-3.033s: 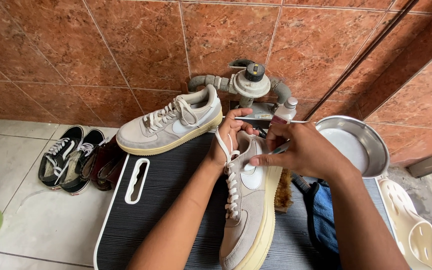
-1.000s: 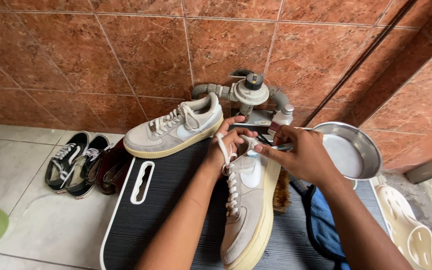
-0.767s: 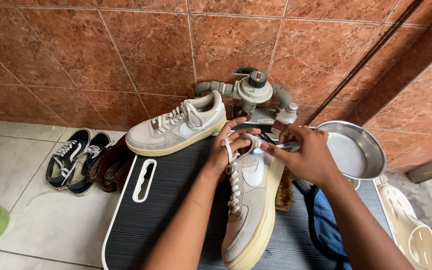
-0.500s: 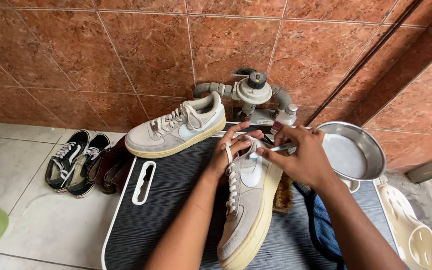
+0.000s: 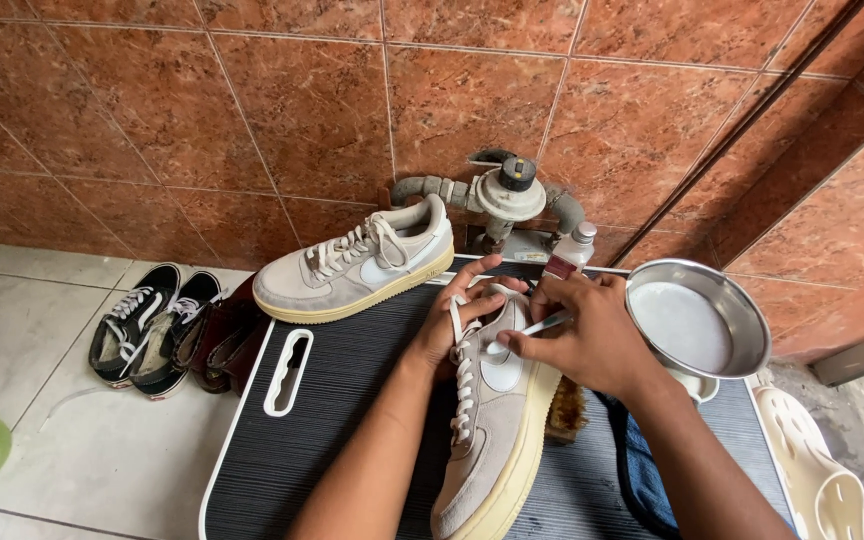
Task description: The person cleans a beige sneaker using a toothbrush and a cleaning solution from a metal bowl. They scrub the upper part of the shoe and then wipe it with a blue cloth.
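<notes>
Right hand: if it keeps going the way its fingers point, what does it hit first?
The right hand points left across the grey suede sneaker it works on; next in line is probably the left hand gripping that shoe's collar, though depth is unclear.

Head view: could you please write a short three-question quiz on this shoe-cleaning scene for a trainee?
1. True or false: the left hand rests on the grey sneaker lying on the black ribbed board.
2. What does the right hand hold? A) a thin white-tipped tool B) a sponge C) a hammer
3. Fill in: the metal bowl holds a ______ liquid.

Key
1. True: it grips the sneaker near the laces.
2. A: the tool's tip meets the sneaker's side.
3. White; the bowl sits right of the hands, and the second grey sneaker lies by the wall.
</notes>
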